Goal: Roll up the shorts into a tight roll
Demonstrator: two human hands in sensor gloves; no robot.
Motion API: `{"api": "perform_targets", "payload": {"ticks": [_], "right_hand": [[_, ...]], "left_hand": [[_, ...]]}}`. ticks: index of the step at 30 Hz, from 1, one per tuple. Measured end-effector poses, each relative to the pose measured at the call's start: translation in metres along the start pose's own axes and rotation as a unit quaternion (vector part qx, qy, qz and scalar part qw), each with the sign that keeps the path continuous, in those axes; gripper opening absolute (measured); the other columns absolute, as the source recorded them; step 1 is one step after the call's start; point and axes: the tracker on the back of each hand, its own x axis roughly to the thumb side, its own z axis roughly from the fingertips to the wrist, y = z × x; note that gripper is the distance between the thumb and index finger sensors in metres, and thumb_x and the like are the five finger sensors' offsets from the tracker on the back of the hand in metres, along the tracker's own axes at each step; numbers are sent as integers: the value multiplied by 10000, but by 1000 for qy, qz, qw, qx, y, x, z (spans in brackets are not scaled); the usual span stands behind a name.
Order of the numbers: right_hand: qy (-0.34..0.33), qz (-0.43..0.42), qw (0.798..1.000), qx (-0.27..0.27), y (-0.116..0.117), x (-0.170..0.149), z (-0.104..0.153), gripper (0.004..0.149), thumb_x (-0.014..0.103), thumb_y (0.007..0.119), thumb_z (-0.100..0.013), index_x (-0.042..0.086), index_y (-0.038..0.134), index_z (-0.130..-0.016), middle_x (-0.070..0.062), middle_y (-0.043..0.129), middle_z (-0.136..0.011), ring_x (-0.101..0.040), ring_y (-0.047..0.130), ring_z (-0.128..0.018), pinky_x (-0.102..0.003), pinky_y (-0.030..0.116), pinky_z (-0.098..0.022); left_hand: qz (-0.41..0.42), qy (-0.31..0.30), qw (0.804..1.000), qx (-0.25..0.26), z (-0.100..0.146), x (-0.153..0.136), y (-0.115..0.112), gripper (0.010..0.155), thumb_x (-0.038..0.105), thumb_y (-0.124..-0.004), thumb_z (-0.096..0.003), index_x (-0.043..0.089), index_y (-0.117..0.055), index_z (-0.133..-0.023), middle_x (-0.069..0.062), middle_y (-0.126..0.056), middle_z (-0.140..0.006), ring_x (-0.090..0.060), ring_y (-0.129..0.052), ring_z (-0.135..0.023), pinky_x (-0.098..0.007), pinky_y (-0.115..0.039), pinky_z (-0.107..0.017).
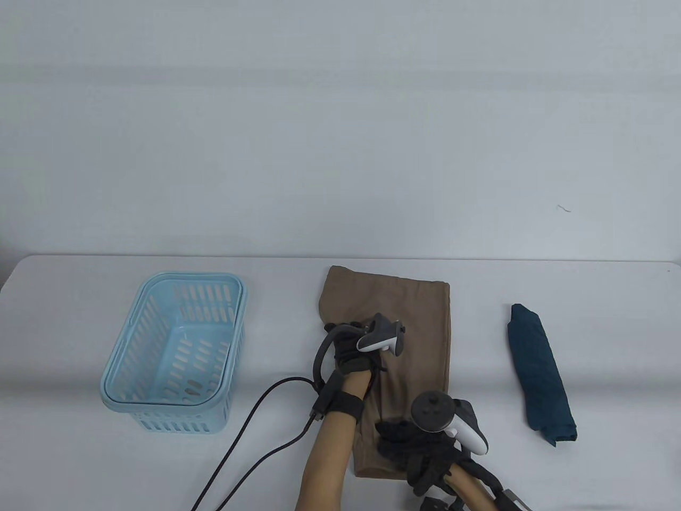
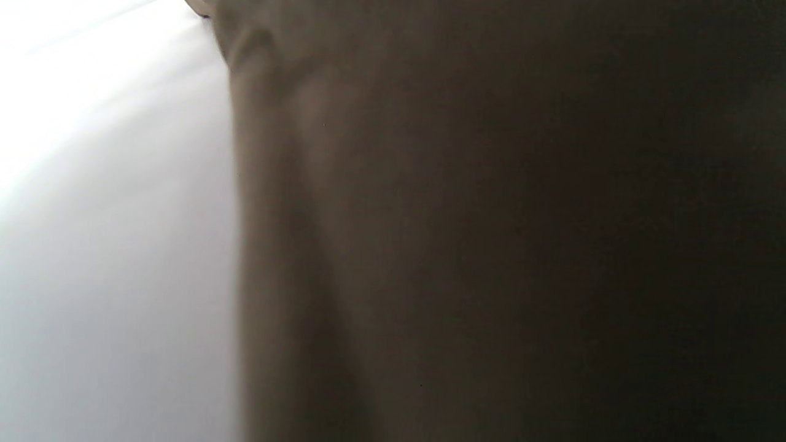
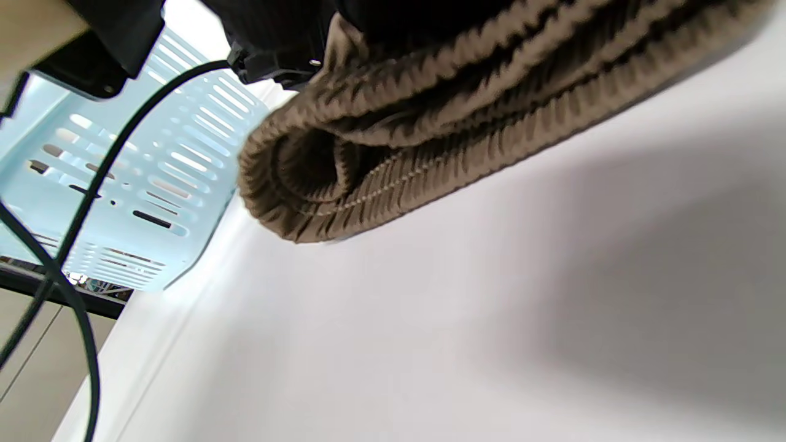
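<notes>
Brown shorts (image 1: 409, 314) lie folded into a long strip on the white table (image 1: 612, 298), running away from me. My left hand (image 1: 343, 340) rests flat on the strip's left side near its middle; its fingers do not show in the left wrist view, only the shorts' cloth (image 2: 491, 221) close up. My right hand (image 1: 399, 436) grips the near end of the strip with curled fingers. In the right wrist view the ribbed waistband (image 3: 344, 166) of that end is curled over into a small roll, lifted a little off the table.
A light blue plastic basket (image 1: 175, 346) stands left of the shorts, also visible in the right wrist view (image 3: 129, 178). A dark teal rolled garment (image 1: 540, 367) lies to the right. A black cable (image 1: 250, 426) trails from my left wrist across the table's near side.
</notes>
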Motion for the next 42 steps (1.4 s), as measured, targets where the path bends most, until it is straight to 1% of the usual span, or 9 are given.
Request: {"api": "perform_targets", "payload": {"ticks": [6,9,11,15,21,25,31,37,42], "right_hand": [[-5,-14,1000,-15,-2,0,3,608,374,587,-536,95,458,-1061,-232,427,-1016,-367,538,-808,-375,562,-593],[-59,-28,997,-34,-10,6,15,597,361,584,-538,90,471,-1058,-223,426,-1070,-451,545,-857,-495,567,-631],[-103,1,990,-94,-18,14,31,595,344,595,-534,91,474,-1059,-217,410,-1088,-455,503,-943,-609,499,-666],[-116,181,960,-178,-34,23,58,604,355,608,-529,113,466,-1064,-186,422,-1101,-425,512,-969,-610,493,-683],[-107,227,954,-167,-36,14,71,564,309,651,-520,98,538,-1031,-199,518,-1068,-434,585,-938,-627,496,-682],[-90,258,952,-138,-33,13,68,560,312,685,-509,111,544,-1012,-183,550,-1045,-407,615,-917,-603,513,-681],[-60,332,938,-79,-15,11,61,649,370,725,-484,112,481,-1028,-179,498,-1057,-399,576,-930,-590,491,-691],[-30,403,914,-40,10,8,47,714,380,739,-473,107,402,-1041,-185,417,-1070,-396,524,-937,-583,465,-697],[-17,438,898,-30,21,7,42,746,348,746,-473,101,322,-1035,-191,350,-1060,-394,484,-927,-556,464,-701]], "left_hand": [[17,-18,1000,-3,2,-8,2,633,209,-560,-520,264,-181,-1024,-144,-170,-1146,-412,-261,-1108,-695,-223,-727],[34,-25,998,42,21,-19,10,654,270,-600,-530,221,-217,-1057,-175,-190,-1147,-442,-291,-1096,-700,-243,-717],[62,-53,994,68,44,-29,14,688,304,-605,-533,188,-181,-1062,-216,-142,-1133,-481,-251,-1079,-721,-226,-692],[114,-134,977,119,105,-46,6,708,317,-615,-534,155,-183,-1071,-243,-143,-1130,-506,-251,-1068,-738,-220,-674],[99,-217,959,153,183,-50,-37,611,322,-664,-520,120,-463,-1061,-191,-351,-1147,-456,-422,-1076,-685,-325,-705],[94,-249,954,140,206,-40,-57,572,323,-682,-513,123,-545,-1030,-188,-493,-1126,-442,-562,-1044,-682,-355,-706],[79,-283,947,127,218,-16,-72,627,345,-691,-507,116,-491,-1056,-207,-544,-1096,-447,-630,-998,-703,-380,-700],[1,-264,959,100,207,3,-92,696,359,-690,-506,108,-384,-1078,-215,-461,-1125,-445,-608,-1010,-696,-417,-702],[-43,-251,960,113,205,12,-103,761,352,-707,-498,80,-286,-1070,-232,-411,-1099,-451,-556,-982,-696,-412,-698]]}}
